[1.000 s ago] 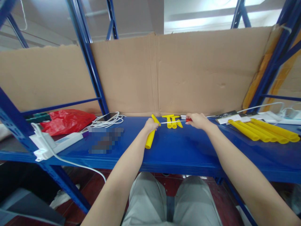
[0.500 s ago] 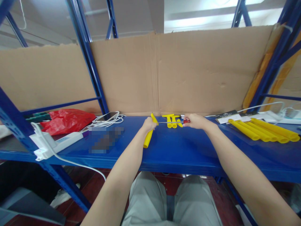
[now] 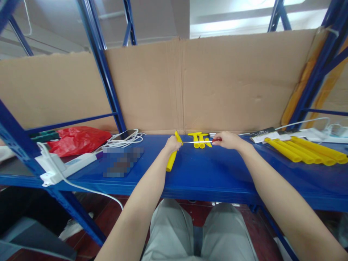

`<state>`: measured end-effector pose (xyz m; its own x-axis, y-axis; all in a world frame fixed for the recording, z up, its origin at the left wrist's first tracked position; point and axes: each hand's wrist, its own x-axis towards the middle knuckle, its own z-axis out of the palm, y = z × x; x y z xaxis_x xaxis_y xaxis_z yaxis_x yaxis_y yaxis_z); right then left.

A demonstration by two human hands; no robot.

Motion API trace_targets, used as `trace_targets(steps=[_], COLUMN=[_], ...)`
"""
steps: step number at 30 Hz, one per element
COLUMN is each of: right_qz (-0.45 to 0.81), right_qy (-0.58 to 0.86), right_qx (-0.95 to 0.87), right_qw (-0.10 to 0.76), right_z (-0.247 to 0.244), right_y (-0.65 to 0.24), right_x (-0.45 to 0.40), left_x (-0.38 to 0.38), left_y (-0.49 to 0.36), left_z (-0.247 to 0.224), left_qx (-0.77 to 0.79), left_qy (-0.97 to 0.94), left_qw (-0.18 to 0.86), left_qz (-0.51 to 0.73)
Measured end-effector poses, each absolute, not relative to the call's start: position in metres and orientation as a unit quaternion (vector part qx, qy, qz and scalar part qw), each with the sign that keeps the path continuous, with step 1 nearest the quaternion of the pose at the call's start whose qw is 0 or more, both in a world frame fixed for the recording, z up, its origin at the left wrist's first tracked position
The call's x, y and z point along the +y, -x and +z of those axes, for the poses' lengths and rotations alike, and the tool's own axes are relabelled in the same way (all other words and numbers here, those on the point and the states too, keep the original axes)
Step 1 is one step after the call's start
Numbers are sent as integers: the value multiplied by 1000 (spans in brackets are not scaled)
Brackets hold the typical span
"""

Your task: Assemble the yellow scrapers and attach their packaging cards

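Observation:
My left hand (image 3: 172, 144) is closed round a yellow T-shaped plastic piece (image 3: 170, 163), whose tube end points toward me and whose crossbar shows above my fingers. Level with it, my right hand (image 3: 225, 140) grips the red handle of a screwdriver (image 3: 216, 140). Its thin metal shaft runs left across to the yellow piece near my left fingertips; the contact point is too small to make out. Behind the shaft lie two yellow T-shaped pieces (image 3: 195, 139) and a smaller yellow part (image 3: 208, 142) on the blue shelf (image 3: 201, 174).
Several yellow tubes (image 3: 304, 154) lie at the right beside white papers. At the left are a white power strip (image 3: 73, 165), a coiled white cable (image 3: 127, 139), a red plastic bag (image 3: 81, 139) and a blurred-out flat item (image 3: 123, 163). Cardboard (image 3: 231, 83) stands along the back.
Both hands stay almost in place, still holding the yellow piece and the screwdriver. The shaft now looks brighter, and the view has shifted very slightly.

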<state>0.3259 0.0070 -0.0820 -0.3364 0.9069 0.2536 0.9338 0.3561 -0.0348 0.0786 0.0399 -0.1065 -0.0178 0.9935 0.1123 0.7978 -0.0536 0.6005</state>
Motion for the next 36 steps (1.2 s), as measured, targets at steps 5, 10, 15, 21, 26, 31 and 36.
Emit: trace_targets(steps=[5,10,15,21,26,31,36], right_qz=[-43,-81,-84,-20,13,-43,-42], right_qy=[570,575,558,542,538,557,539], right_qx=[-814,-807,-817,-836,-836,-822,-837], right_qw=[101,112,117,85,108,106,81], right_z=[-87,-93,-93,-96,-98,-97,-93], right_y=[-325,-325,-325,-325,-319,-318,-319], right_x=[12,15,15,21,19,16,15], left_x=[40,41,42,44,46,46,47], left_y=[-79,-79,-78,-76,-74,-74,-73], left_z=[-106,-107,-108,-110,-111,-111,-112], left_qx=[677,687,684,688,676,678,674], left_qy=[-667,-658,-657,-658,-667,-664,-665], left_qw=[181,178,183,172,177,178,183], left_qz=[255,253,259,253,259,262,264])
